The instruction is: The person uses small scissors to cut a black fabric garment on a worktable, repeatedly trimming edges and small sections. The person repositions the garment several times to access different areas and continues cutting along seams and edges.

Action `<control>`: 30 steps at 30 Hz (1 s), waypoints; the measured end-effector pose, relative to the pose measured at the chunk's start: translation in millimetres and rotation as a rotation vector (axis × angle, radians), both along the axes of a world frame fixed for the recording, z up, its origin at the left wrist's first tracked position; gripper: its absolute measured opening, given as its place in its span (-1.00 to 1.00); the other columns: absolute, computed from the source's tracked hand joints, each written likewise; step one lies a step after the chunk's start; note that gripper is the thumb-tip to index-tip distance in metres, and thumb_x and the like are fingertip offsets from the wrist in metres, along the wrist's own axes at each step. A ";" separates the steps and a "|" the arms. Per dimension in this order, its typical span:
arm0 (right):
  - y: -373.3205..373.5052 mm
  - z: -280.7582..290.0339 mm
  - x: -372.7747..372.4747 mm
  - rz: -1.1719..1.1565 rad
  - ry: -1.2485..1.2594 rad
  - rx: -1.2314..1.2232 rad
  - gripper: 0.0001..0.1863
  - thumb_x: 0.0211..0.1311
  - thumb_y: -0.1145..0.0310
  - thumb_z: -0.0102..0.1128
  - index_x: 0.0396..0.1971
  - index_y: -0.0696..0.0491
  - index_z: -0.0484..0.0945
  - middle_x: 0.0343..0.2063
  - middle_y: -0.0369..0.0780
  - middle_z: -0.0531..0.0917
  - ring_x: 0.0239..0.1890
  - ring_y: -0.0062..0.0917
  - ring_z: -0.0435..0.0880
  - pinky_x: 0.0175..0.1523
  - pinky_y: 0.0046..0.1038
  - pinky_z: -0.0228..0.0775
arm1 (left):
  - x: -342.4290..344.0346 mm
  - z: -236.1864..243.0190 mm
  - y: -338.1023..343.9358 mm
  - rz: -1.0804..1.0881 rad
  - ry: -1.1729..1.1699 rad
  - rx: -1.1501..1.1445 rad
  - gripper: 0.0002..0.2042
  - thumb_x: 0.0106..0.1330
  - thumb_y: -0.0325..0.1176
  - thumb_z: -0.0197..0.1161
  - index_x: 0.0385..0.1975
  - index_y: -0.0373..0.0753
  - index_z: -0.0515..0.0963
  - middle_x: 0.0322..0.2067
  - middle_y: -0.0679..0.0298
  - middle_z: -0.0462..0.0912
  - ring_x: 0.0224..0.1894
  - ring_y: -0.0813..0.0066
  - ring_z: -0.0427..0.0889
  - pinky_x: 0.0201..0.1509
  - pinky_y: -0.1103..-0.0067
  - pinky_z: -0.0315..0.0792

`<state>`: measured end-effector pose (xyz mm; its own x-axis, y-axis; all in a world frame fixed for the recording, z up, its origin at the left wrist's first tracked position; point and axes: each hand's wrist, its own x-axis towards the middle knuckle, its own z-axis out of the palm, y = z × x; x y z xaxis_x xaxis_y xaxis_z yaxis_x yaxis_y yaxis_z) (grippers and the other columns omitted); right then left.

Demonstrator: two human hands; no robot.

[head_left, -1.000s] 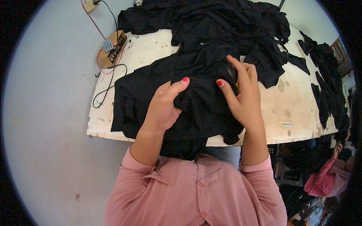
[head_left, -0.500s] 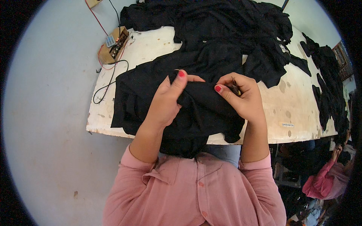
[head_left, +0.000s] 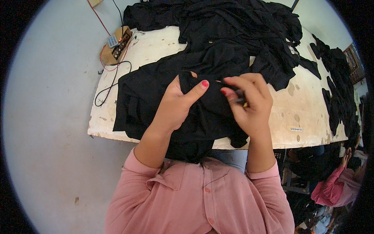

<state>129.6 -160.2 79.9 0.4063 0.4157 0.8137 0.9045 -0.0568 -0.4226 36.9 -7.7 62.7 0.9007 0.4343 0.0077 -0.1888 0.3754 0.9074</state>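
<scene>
Nearest the camera, a person in a pink shirt [head_left: 202, 199] is leaning over the near edge of a worn white table [head_left: 307, 117], both forearms reaching up from below. The left hand [head_left: 177, 105] is bunching a fold of the black garment [head_left: 202, 117], thumb pressing the cloth against the curled fingers so that a small stretch is being held taut and raised toward the eyes. The right hand [head_left: 249, 103] is closing its fingertips on that same fold, and it is also gripping a small slim tool [head_left: 239, 99] with a yellowish end; what kind of tool it is cannot be told. The garment is lying half on the table and half hanging over the edge into the lap, which is keeping the worked part close. Farther back, a heap of black clothing [head_left: 233, 27] is covering the tabletop, and at the far left corner a small box with wires [head_left: 115, 48] is sitting.
</scene>
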 end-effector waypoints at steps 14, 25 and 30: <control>-14.0 -0.7 11.7 0.342 0.847 0.095 -0.82 0.21 0.36 0.20 -0.33 0.17 0.55 -0.50 -0.37 0.48 -0.39 -0.63 0.47 -0.22 -0.62 0.31 | -1.8 -0.7 5.1 0.014 0.033 0.477 -0.68 0.07 -0.45 0.42 -0.22 -0.25 0.44 -0.30 0.32 0.56 -0.24 0.61 0.50 -0.12 0.64 0.40; -26.5 -6.8 2.0 -0.138 -0.130 -0.238 -0.50 0.04 0.44 0.30 0.07 0.08 0.51 -0.35 -0.19 0.60 -0.46 -0.36 0.55 -0.37 -0.47 0.38 | -4.6 9.6 0.2 -0.025 0.115 -0.028 -0.75 0.20 -0.29 0.33 -0.23 -0.24 0.47 -0.40 0.34 0.57 -0.37 0.66 0.53 -0.40 0.76 0.33; -23.9 -7.4 -2.8 -0.178 -0.321 -0.207 -0.51 -0.06 0.43 0.36 -0.02 0.07 0.58 -0.35 -0.25 0.64 -0.56 -0.48 0.51 -0.48 -0.51 0.34 | -3.2 9.6 1.0 -0.076 0.101 0.062 -0.77 0.21 -0.29 0.33 -0.24 -0.22 0.49 -0.42 0.41 0.52 -0.38 0.68 0.47 -0.34 0.75 0.32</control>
<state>126.8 -184.1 72.5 0.2260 0.5294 0.8177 0.9568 -0.2785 -0.0841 33.7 -6.6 72.3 0.9284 0.3667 -0.0596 -0.0690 0.3279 0.9422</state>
